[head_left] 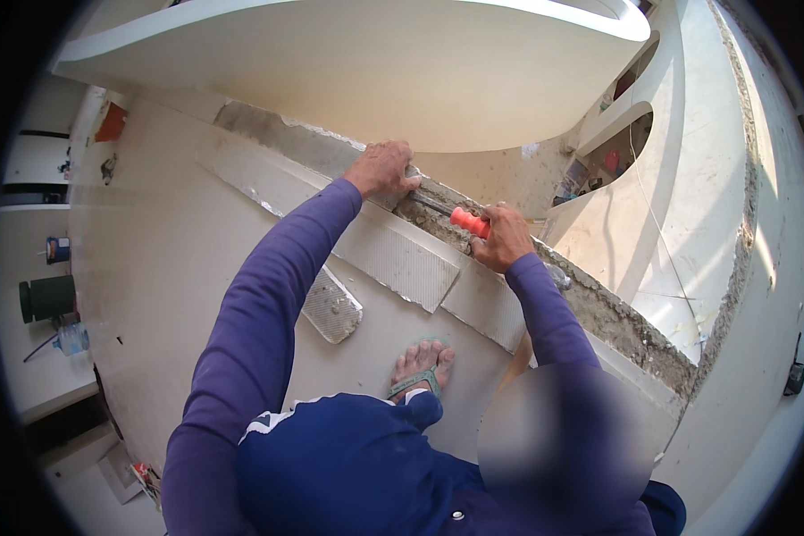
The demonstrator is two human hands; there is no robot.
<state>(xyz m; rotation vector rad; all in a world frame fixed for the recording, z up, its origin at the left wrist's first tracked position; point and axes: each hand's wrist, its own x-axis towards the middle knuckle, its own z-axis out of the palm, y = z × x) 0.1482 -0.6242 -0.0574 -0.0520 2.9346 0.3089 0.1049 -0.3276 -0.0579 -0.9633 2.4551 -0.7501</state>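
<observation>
My right hand grips the red handle of a tool with a dark metal shaft, lying along a rough, crumbly cement channel. At the shaft's far end, my left hand is curled over the channel's edge; what its fingers hold is hard to make out. Just below both hands run pale strips with ribbed faces. A loose ribbed piece lies lower, beside my sandalled foot. A small shiny object, unclear in kind, sits right of my right hand.
A large curved white panel spans the top. Beyond the channel, a white wall has arched openings with items inside and a thin wire. At far left, a shelf holds a green container and a water bottle.
</observation>
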